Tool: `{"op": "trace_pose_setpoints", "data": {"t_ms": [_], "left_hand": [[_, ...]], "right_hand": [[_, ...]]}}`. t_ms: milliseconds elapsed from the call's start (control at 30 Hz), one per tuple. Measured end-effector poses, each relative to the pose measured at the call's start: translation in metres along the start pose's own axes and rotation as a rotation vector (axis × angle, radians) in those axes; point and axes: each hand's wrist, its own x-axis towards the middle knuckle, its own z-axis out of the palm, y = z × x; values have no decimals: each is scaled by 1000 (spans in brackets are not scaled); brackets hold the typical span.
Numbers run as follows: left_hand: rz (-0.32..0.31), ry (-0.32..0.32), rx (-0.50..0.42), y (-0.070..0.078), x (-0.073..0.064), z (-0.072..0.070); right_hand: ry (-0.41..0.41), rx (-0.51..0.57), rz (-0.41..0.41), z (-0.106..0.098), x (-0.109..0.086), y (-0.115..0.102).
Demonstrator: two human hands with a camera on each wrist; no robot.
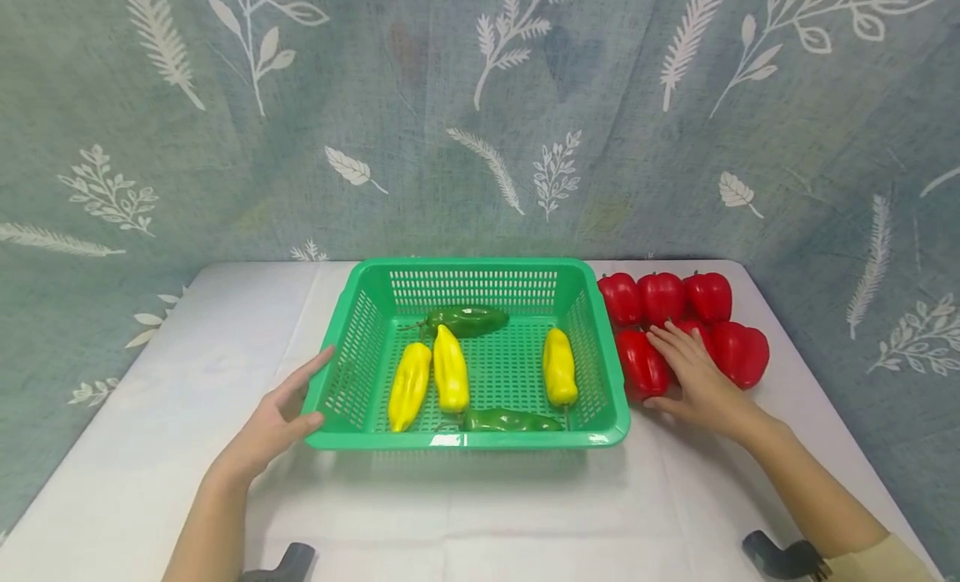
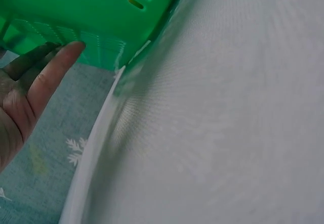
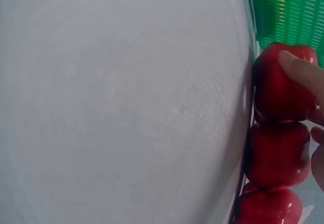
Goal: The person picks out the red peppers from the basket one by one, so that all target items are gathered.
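A green plastic basket [image 1: 468, 440] stands in the middle of the table. In it lie three yellow peppers [image 1: 452, 373] and two long green peppers [image 1: 471, 320]. My left hand [image 1: 262, 428] is at the basket's left side, fingers extended and fingertips against the rim. To the right of the basket, my right hand [image 1: 705, 390] holds a red bell pepper [image 1: 639, 365], with the thumb on its near face and the fingers over its far right side. In the right wrist view that bell pepper [image 3: 281, 90] sits against the basket; part of the hand is cut off.
Several other red bell peppers [image 1: 662, 297] crowd together behind and to the right of the held one. A white cloth [image 1: 525, 515] covers the table. Behind it hangs a grey-green curtain [image 1: 420, 90] with white leaf prints.
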Motion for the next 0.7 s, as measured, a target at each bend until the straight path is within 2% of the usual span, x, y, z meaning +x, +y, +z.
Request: {"op": "trace_pose_setpoints", "data": {"t_ms": [200,300,467,533,600,700], "left_hand": [[7,-20,27,0,-2,0],[45,-25,13,0,-4,-1],[150,26,-14,2,-4,-2],[163,52,1,5,-5,-2],[161,73,28,8,-6,-2],[121,123,97,16,-8,-1]], "right_hand": [[15,19,-8,-2,-2,-4],[27,32,-22,-4,-4,-6],[69,38,-23,-10,-6,-11],[85,33,-27,-13,-7,-14],[102,18,-36,-15,-7,-17],[127,-17,-41,-19,-8,-25]]}}
